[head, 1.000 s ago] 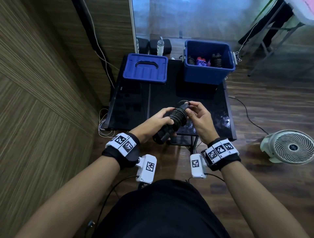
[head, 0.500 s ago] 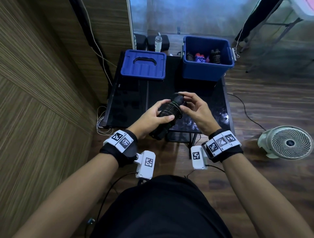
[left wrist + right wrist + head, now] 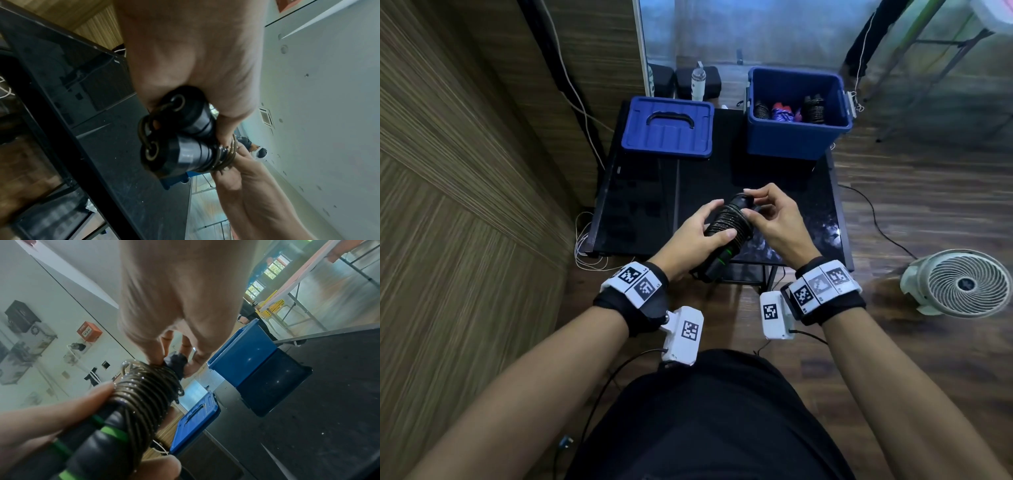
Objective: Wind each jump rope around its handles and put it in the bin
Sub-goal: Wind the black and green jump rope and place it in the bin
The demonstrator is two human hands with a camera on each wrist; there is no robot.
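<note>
A black jump rope (image 3: 727,226) with green rings lies wound in tight coils around its two paired handles, held over the front of the black table (image 3: 640,205). My left hand (image 3: 700,233) grips the handles and coil from the left, thumb across the coils (image 3: 141,395). The handle ends (image 3: 176,142) point back toward my wrist. My right hand (image 3: 763,212) pinches the far tip of the bundle (image 3: 175,361) with its fingertips. The open blue bin (image 3: 799,137) stands at the table's back right with several wound ropes (image 3: 789,109) inside.
The bin's blue lid (image 3: 667,128) lies flat at the table's back left. A white floor fan (image 3: 962,284) stands on the wooden floor to the right. Wood-panelled wall runs close along the left, with white cables (image 3: 589,246) by the table's corner.
Both hands have carried the wound rope slightly up and forward over the table. The right fingers have shifted along the coil to its far tip.
</note>
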